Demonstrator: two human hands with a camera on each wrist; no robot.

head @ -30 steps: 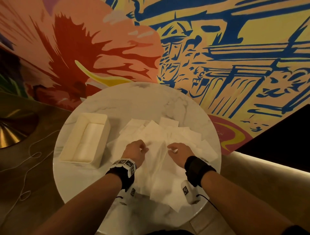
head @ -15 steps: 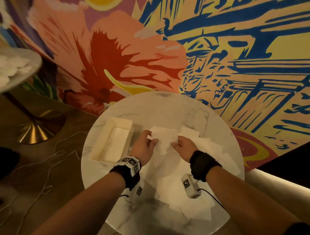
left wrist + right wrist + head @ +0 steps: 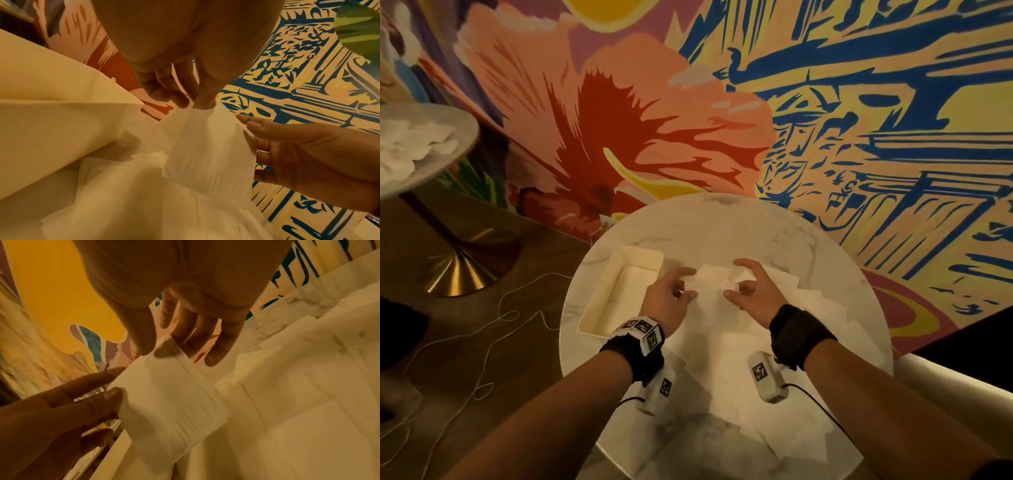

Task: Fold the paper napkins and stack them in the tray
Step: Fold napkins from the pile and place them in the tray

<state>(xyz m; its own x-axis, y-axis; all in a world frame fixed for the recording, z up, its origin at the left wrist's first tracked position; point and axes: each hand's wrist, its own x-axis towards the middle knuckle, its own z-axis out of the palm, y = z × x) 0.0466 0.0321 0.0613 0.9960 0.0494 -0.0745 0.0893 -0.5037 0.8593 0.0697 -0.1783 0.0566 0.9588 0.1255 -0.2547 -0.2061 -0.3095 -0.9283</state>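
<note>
a mural covers the wall: a large coral and red flower on the left, blue line drawings on yellow to the right, a yellow disc at the top edge. a round marble table stands against it. the floor is dark wood, with a thin pale cord looping across it. at the far left a second round table stands on a brass cone base, with white cloth heaped on top. at the lower right a pale curved rail borders a dark area. the light is dim and warm.
</note>
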